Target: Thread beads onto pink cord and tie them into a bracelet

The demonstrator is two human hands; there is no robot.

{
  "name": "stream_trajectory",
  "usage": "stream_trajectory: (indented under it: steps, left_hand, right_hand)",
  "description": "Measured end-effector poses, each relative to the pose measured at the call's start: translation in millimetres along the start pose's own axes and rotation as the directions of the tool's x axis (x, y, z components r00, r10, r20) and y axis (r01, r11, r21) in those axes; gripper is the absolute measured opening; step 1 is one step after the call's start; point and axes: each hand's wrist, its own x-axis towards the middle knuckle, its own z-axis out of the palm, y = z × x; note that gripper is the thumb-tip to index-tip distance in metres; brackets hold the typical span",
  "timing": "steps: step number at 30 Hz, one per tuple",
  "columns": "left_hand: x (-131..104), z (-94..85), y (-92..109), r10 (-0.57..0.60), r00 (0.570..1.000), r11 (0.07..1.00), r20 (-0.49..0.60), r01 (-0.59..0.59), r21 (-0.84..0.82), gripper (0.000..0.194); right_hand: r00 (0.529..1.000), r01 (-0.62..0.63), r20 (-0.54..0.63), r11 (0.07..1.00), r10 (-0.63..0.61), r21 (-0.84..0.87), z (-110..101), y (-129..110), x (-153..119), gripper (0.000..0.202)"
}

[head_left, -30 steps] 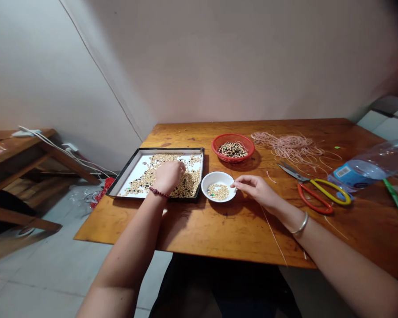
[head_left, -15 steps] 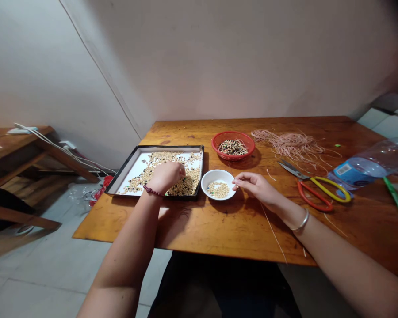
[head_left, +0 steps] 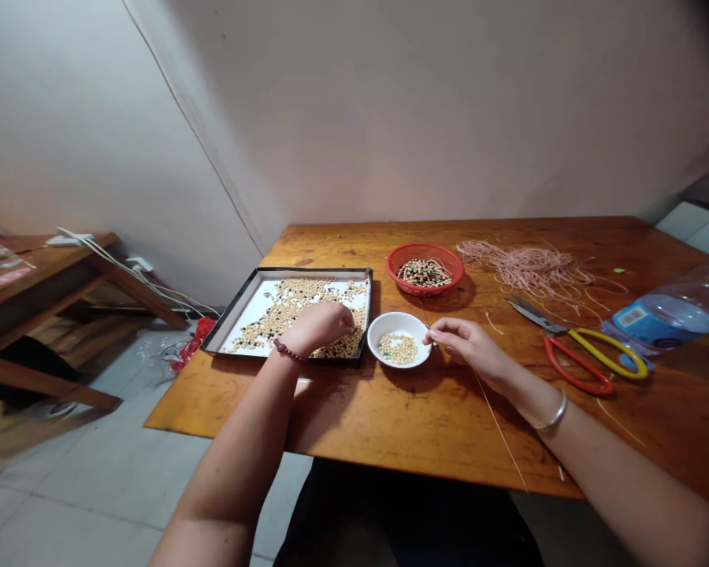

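My left hand (head_left: 324, 324), with a dark red bead bracelet on the wrist, reaches into a black-edged tray (head_left: 253, 303). Its fingers are curled down at the loose beads (head_left: 289, 316), mostly cream with some dark ones; whatever they hold is hidden. At the right side of a white bowl (head_left: 402, 319), my right hand (head_left: 469, 346) pinches a thin pale cord (head_left: 501, 431) that trails below the palm toward the table's front edge. A fine line rises above its fingertips. Cream beads (head_left: 400, 348) and a few coloured ones lie in the bowl.
A red basket (head_left: 390, 272) of dark and light beads stands behind the bowl. Right of it are a tangle of pink cord (head_left: 523, 268), scissors (head_left: 603, 350) with red and yellow handles, and a plastic bottle (head_left: 655, 319) on its side. The wooden table (head_left: 331, 433) meets the wall.
The whole view has shifted slightly, so things sit a little further right and lower. My left hand has edged right within the tray; my right hand stays beside the bowl.
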Motion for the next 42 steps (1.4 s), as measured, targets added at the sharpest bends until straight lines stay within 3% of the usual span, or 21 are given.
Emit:
stream_trajectory:
  steps: [6,12,15,18,20,24,27,42]
  left_hand:
    - [2.6,6.1,-0.2,0.036,0.999,0.997,-0.028,-0.038,-0.067,0.013]
    - [3.6,9.8,3.3,0.031,0.999,0.999,-0.04,-0.033,-0.033,0.014]
    - [3.2,6.9,6.5,0.042,0.993,0.997,-0.114,-0.05,-0.064,0.011]
    - [3.8,2.5,16.0,0.094,0.959,0.962,-0.268,-0.157,-0.224,0.01]
    - [4.5,2.0,26.3,0.145,0.939,0.869,-0.311,-0.271,-0.413,0.013]
    - [6.4,10.4,45.9,0.221,0.943,0.627,-0.249,-0.333,-0.704,0.021]
    - [8.6,18.3,52.4,0.221,0.948,0.553,-0.231,-0.317,-0.771,0.021]
    - [12.4,22.2,52.2,0.199,0.961,0.546,-0.194,-0.273,-0.792,0.022]
  right_hand:
    - [1.0,0.018,0.01,1.0,-0.017,-0.009,0.1,1.2,0.7,0.029]
    - [1.0,-0.008,0.019,1.0,0.008,0.023,0.5,2.5,1.5,0.028]
    - [0.999,-0.036,0.026,0.999,0.036,0.027,0.2,5.7,2.4,0.029]
    - [0.999,-0.046,0.03,0.998,0.045,0.035,1.0,5.6,1.8,0.029]
    - [0.999,-0.021,0.025,0.999,0.02,0.03,2.6,2.0,0.3,0.029]
    - [0.997,0.048,0.06,0.999,-0.049,0.014,6.1,-7.1,-3.7,0.028]
    - [0.992,0.053,0.112,0.998,-0.056,0.027,6.6,-8.3,-5.8,0.028]
    - [0.987,0.077,0.138,0.997,-0.08,0.031,0.7,-2.7,-6.7,0.021]
